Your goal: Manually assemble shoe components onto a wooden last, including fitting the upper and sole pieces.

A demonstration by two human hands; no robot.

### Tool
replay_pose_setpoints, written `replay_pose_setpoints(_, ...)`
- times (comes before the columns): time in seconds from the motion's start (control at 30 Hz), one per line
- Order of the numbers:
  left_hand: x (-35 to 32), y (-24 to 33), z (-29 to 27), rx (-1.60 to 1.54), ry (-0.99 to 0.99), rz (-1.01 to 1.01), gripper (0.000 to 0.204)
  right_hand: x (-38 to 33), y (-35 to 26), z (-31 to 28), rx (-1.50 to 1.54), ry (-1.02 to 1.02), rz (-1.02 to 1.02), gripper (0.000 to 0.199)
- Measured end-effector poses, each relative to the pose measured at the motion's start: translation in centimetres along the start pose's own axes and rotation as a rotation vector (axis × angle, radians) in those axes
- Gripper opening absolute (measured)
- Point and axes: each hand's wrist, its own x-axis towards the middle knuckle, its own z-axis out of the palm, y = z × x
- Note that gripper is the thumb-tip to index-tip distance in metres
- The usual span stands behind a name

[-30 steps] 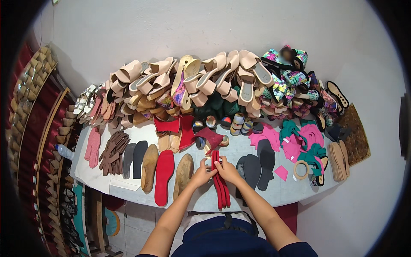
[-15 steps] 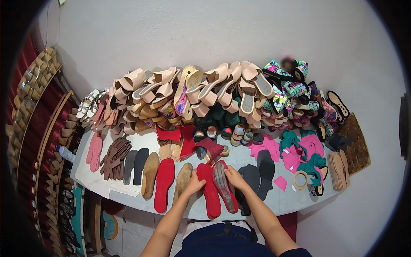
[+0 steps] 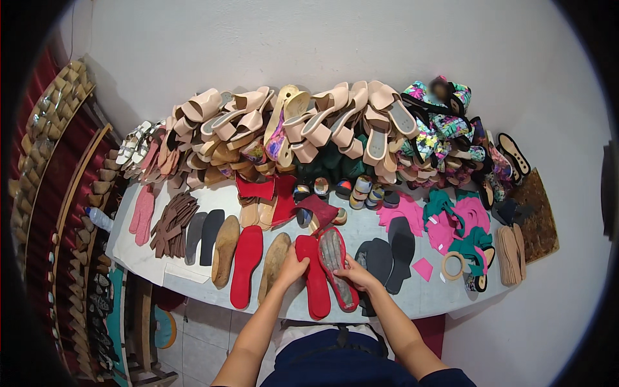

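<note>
A red shoe insole (image 3: pixel 314 284) is in my left hand (image 3: pixel 294 266), whose fingers close on its left edge. My right hand (image 3: pixel 356 275) grips a second insole (image 3: pixel 333 248), red at the rim with a rough grey face turned up. The right thumb lies across that grey face. Both pieces slant side by side above the near edge of the table. To the left lie a wooden shoe last (image 3: pixel 275 266), another red insole (image 3: pixel 247 266) and a second wooden last (image 3: pixel 225 251). Dark grey insoles (image 3: pixel 401 253) lie just right of my right hand.
Heaped sandals (image 3: pixel 322 122) line the back of the white table (image 3: pixel 419 303). Brown strips (image 3: pixel 175 227) and dark insoles (image 3: pixel 211 237) lie left. Pink and green fabric pieces (image 3: pixel 445 226), a tape roll (image 3: pixel 452 265) and stacked beige insoles (image 3: pixel 511 255) are right. Shelves of lasts (image 3: pixel 84 238) stand left.
My right hand has slid down along the grey-faced insole, and its thumb now lies over the face. My left hand keeps its hold on the red insole. The view has shifted slightly.
</note>
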Motion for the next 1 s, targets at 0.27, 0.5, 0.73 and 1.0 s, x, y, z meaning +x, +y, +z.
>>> replay_pose_setpoints(0.27,-1.8,-1.1,0.7,0.058,0.209,0.104,0.065,-1.0,-3.9,2.7,0.488,-0.344,0.061,0.049)
replay_pose_setpoints(0.5,-2.7,2.7,-1.6,-0.589,-0.143,-0.231,0.067,0.7,-1.4,4.9,0.344,-0.173,0.094,0.07)
replay_pose_setpoints(0.73,-1.9,0.4,-3.1,-0.769,0.02,-0.051,0.049,3.6,2.5,13.8,-0.751,0.181,-0.346,0.084)
replay_pose_setpoints(1.0,-0.8,-1.1,-10.7,-0.949,0.004,-0.053,0.069,3.5,0.5,18.9,-0.179,0.069,-0.457,0.062)
